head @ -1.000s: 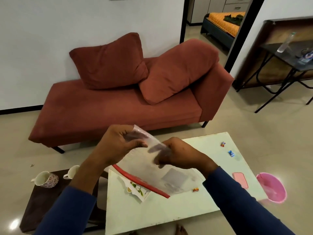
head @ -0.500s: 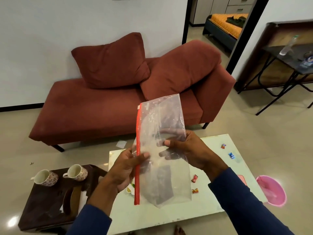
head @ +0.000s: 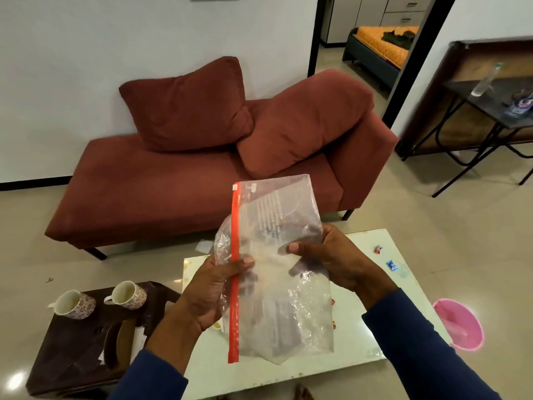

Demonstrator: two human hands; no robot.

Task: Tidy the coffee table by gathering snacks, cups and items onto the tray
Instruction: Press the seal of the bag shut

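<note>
My left hand [head: 213, 287] pinches the red zip strip of the clear zip bag [head: 277, 272], my right hand [head: 328, 255] pinches its far side, both grips holding it upright above the white tabletop [head: 360, 353]. If I tug unevenly, the slick plastic could slip free, and the wrapped candies [head: 383, 256] remain ungathered.

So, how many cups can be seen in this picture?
2. One floral cup and a second floral cup stand side by side on the dark brown tray, left of the coffee table. Others may be hidden.

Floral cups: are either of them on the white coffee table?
No, both floral cups stand on the dark brown tray to the left of the white coffee table.
</note>
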